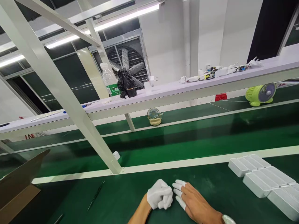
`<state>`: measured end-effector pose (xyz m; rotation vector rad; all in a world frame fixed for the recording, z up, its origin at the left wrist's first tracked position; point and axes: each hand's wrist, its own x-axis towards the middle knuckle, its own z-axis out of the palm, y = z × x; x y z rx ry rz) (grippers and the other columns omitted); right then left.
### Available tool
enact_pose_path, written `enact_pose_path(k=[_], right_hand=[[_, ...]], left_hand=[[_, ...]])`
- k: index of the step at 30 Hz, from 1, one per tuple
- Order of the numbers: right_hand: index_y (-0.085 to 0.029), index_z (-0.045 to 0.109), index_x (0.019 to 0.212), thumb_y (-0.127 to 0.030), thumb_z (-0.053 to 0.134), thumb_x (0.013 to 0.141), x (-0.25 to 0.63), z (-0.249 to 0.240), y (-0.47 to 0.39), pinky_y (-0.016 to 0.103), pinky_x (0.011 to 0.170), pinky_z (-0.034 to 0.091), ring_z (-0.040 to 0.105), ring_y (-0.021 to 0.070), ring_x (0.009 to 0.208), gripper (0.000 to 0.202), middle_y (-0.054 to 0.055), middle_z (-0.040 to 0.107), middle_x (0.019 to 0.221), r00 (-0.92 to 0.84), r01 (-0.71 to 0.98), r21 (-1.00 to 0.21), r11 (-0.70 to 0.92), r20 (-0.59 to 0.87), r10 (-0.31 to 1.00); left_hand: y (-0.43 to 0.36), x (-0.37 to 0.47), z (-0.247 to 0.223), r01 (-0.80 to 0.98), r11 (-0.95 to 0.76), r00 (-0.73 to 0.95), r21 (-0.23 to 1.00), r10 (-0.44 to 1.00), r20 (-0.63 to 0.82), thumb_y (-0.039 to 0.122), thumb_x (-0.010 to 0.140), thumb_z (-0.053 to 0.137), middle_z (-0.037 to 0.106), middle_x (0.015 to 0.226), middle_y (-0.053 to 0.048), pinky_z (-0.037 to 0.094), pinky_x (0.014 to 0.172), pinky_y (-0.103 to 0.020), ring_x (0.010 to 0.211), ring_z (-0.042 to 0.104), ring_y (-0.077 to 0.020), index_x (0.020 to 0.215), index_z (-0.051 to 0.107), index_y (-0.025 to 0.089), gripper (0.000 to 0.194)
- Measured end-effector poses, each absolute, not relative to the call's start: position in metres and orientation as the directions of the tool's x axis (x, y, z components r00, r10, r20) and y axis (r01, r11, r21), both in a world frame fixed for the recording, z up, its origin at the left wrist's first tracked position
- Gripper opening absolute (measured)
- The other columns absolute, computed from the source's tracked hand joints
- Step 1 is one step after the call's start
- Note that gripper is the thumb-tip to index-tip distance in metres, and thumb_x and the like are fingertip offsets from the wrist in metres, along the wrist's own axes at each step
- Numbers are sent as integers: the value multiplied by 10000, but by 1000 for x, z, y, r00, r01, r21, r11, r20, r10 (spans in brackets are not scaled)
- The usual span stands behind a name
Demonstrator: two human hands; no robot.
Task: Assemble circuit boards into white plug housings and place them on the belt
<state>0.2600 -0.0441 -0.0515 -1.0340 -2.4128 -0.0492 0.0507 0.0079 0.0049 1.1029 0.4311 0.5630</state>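
My left hand (160, 194) wears a white glove and is curled into a fist at the bottom middle, resting on the green mat (210, 186); nothing shows inside it. My right hand (193, 202) lies beside it, fingers stretched left with white cots on the fingertips, which touch or almost touch the gloved fist. It holds nothing that I can see. A group of several white rectangular cases (263, 179) lies on the mat to the right, apart from both hands.
A green conveyor belt (187, 137) runs across beyond a white rail (187, 161). A slanted metal frame post (70, 102) stands left. A cardboard box (16, 186) sits at the far left. Small fans (154, 116) (260, 94) stand beyond the belt; a bottle (109, 79) and parts rest on the shelf.
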Motion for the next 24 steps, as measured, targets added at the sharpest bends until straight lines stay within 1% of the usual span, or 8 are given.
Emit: enact_pose_path(k=[3, 6, 9, 11, 17, 21, 24], right_hand=[[-174, 602, 1335, -46, 480, 860, 261, -48, -43, 465, 1107, 484, 550, 297, 1321, 507, 113, 603, 1405, -591, 686, -137, 714, 467, 658], [-172, 588, 1356, -41, 486, 861, 262, -49, -42, 465, 1107, 484, 550, 294, 1320, 522, 112, 594, 1416, -591, 682, -142, 717, 471, 655], [-170, 575, 1370, -65, 493, 890, 262, -49, -43, 466, 1101, 488, 555, 293, 1313, 499, 118, 595, 1414, -586, 677, -145, 721, 486, 648], [-165, 572, 1374, -80, 496, 903, 262, -47, -43, 462, 1094, 494, 566, 292, 1300, 484, 124, 609, 1394, -579, 678, -147, 720, 496, 647], [-176, 557, 1387, -67, 498, 892, 259, -37, -45, 453, 1075, 507, 593, 291, 1263, 511, 121, 641, 1346, -558, 675, -168, 719, 520, 646], [-169, 557, 1385, -67, 490, 889, 258, -35, -45, 460, 1051, 525, 615, 294, 1232, 511, 131, 659, 1315, -547, 680, -168, 714, 533, 646], [-163, 552, 1387, -58, 483, 876, 259, -35, -44, 467, 1050, 526, 611, 297, 1236, 526, 135, 657, 1316, -558, 682, -167, 712, 511, 654]], left_hand=[[9, 49, 4, -203, 342, 794, 917, 605, -50, 460, 844, 680, 498, 375, -46, 287, 388, -236, 299, 390, -83, 411, 557, 119, 564], [9, 49, 4, -198, 343, 798, 918, 601, -53, 462, 849, 682, 491, 375, -45, 280, 404, -225, 318, 412, -83, 424, 578, 108, 563], [9, 49, 3, -198, 350, 797, 916, 602, -57, 475, 834, 698, 516, 392, -57, 309, 418, -231, 332, 437, -89, 413, 561, 114, 571], [10, 49, 3, -202, 353, 798, 914, 600, -56, 478, 833, 696, 516, 390, -58, 315, 416, -238, 323, 428, -91, 408, 554, 119, 574], [11, 49, 1, -205, 350, 803, 914, 594, -47, 434, 851, 662, 523, 395, -68, 292, 403, -254, 316, 416, -101, 427, 580, 114, 537], [11, 48, 2, -191, 351, 808, 917, 587, -56, 462, 842, 662, 510, 385, -62, 291, 408, -254, 321, 415, -101, 417, 579, 120, 552], [11, 46, 4, -147, 358, 829, 922, 554, -83, 477, 841, 664, 520, 401, -63, 286, 400, -247, 318, 406, -90, 437, 607, 110, 549]])
